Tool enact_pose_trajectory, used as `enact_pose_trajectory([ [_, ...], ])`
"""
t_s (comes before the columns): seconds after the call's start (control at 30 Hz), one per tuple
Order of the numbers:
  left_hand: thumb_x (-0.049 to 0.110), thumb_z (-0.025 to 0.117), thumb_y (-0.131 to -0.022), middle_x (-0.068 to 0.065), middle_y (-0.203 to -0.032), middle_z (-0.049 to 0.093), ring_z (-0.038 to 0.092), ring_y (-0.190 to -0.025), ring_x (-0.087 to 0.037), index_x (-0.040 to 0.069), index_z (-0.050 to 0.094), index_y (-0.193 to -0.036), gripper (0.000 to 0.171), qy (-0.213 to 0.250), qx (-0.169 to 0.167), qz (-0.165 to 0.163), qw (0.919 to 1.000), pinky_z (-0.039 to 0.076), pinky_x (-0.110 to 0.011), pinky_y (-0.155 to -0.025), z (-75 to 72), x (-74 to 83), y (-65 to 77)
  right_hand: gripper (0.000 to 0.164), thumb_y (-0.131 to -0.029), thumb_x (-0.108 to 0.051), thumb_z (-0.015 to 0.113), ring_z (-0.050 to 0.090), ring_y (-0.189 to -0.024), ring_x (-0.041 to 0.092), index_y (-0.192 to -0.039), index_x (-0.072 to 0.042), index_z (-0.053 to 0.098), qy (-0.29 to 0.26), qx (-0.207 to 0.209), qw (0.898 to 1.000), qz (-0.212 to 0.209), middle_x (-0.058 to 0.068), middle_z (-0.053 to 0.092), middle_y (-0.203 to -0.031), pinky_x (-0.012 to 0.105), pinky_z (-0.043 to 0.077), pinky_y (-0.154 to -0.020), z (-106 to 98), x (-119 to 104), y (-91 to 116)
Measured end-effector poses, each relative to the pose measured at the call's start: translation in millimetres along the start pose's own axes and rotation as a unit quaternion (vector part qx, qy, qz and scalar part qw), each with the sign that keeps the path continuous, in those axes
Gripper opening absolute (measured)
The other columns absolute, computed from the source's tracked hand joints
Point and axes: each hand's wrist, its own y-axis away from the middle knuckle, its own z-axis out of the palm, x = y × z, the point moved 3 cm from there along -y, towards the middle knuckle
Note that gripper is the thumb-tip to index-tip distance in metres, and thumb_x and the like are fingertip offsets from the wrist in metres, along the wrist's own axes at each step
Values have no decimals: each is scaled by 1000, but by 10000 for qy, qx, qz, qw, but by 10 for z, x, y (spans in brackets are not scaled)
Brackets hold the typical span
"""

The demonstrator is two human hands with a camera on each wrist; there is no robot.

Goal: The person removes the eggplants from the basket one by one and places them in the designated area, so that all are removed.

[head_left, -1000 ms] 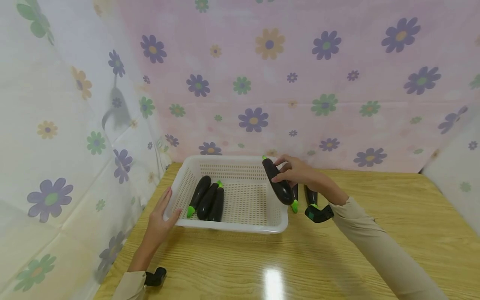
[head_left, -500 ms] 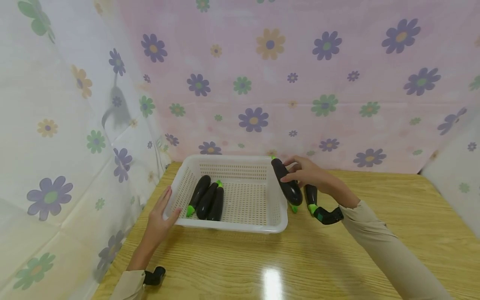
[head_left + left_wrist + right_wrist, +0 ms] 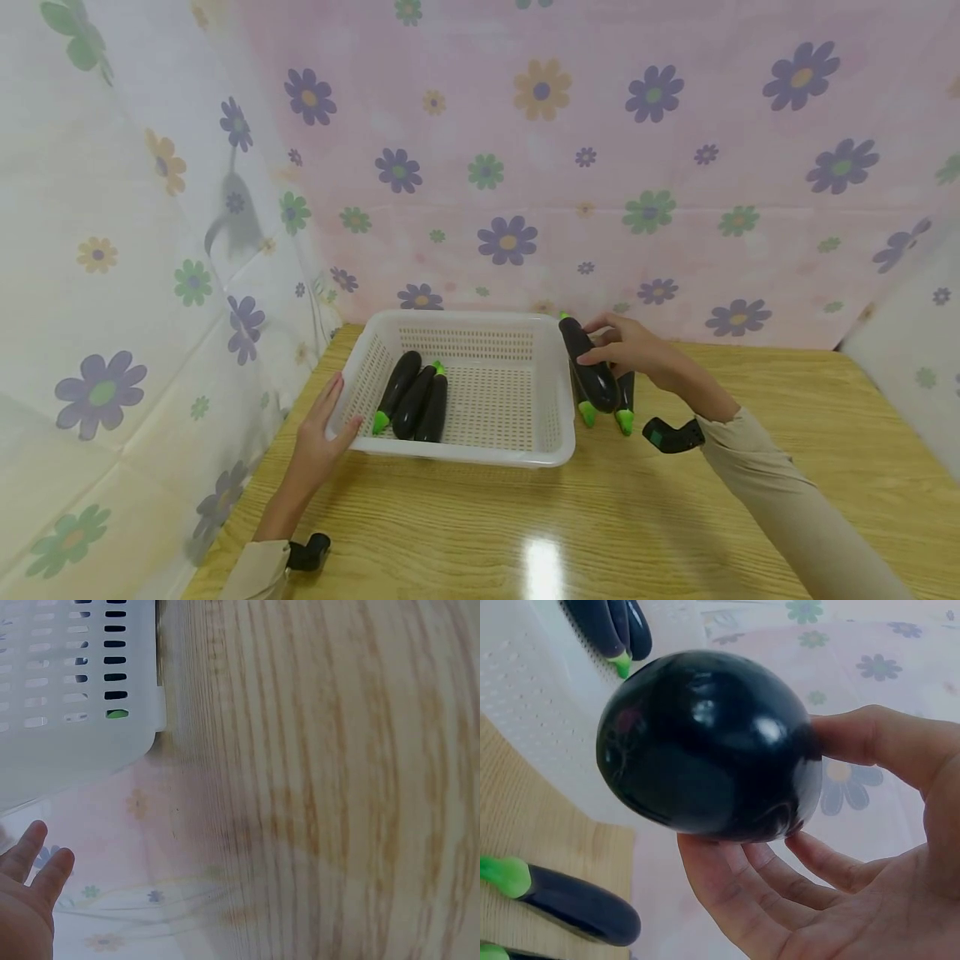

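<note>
My right hand point(image 3: 637, 354) holds a glossy dark eggplant point(image 3: 598, 386) between thumb and fingers, raised just beyond the right end of the white plastic basket point(image 3: 465, 455). The right wrist view shows this eggplant point(image 3: 705, 742) end-on, thumb on one side and fingers beneath. My left hand point(image 3: 318, 442) rests at the basket's left end, fingers extended along the outer wall and thumb at the rim; two spread fingers of this hand point(image 3: 34, 892) show in the left wrist view. Three eggplants point(image 3: 432, 408) lie side by side in the left part of the basket, green stems showing.
Two more eggplants lie on the wooden table point(image 3: 450, 533) right of the basket: one point(image 3: 627, 392) partly behind the right hand, the other point(image 3: 586, 410) mostly hidden under the held eggplant. A flowered cloth point(image 3: 585, 183) hangs behind the table and along its left side.
My right hand has moved right with the eggplant, from over the basket's right rim to beyond it, above the eggplants on the table. The left hand and basket stay put.
</note>
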Motion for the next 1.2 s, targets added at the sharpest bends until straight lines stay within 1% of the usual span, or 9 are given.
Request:
enact_pose_trajectory([
  [0.13, 19, 67, -88, -10, -153, 28, 26, -137, -35, 3, 31, -147, 71, 3, 10, -25, 10000, 28, -58, -102, -5, 7, 1, 66, -87, -22, 68, 62, -94, 27, -137, 2, 34, -48, 8, 10000, 27, 30, 46, -129, 41, 53, -77, -35, 23, 30],
  [0.27, 19, 67, -88, -9, -153, 28, 26, -137, -34, 3, 31, -147, 71, 9, -3, -50, 10000, 28, -57, -102, -2, 17, 6, 67, -87, -24, 68, 61, -94, 27, -138, 2, 33, -63, 31, 10000, 43, 28, 48, -127, 40, 53, -77, -73, 52, 65],
  [0.43, 19, 67, -88, -9, -153, 28, 26, -138, -34, 4, 31, -147, 71, -13, 3, -58, 10000, 27, -54, -104, 2, 17, 3, 70, -87, -27, 68, 56, -102, 30, -140, 0, 32, 79, 71, 9999, 2, 27, 48, -129, 40, 52, -78, -128, 78, 110],
  [0.6, 18, 67, -88, -8, -153, 27, 26, -138, -33, 5, 30, -148, 71, -5, 16, -66, 10000, 26, -53, -105, 1, 5, 4, 68, -88, -28, 67, 52, -108, 35, -139, 1, 32, 54, 85, 9999, 0, 29, 43, -132, 42, 51, -78, -188, 138, 143],
  [0.8, 17, 67, -88, -10, -153, 27, 25, -138, -35, 3, 31, -147, 71, 34, 22, 17, 10000, 25, -58, -104, 3, 2, 5, 67, -89, -29, 66, 55, -104, 33, -138, 2, 32, 50, 137, 9999, 50, 29, 44, -130, 42, 51, -78, -256, 218, 187],
  [0.97, 17, 67, -88, -11, -152, 28, 26, -138, -35, 2, 31, -147, 70, 4, 61, 29, 10000, 25, -58, -104, -8, 5, -5, 68, -90, -30, 64, 55, -104, 32, -139, 2, 31, 100, 146, 9998, 83, 28, 45, -128, 43, 50, -81, -289, 288, 205],
  [1.2, 14, 67, -87, -14, -152, 28, 26, -137, -36, 2, 31, -147, 71, 18, 33, -14, 10000, 27, -60, -102, -4, 3, -6, 66, -92, -29, 62, 58, -98, 29, -139, 4, 30, 124, 204, 9997, 88, 27, 46, -124, 44, 50, -80, -341, 430, 251],
])
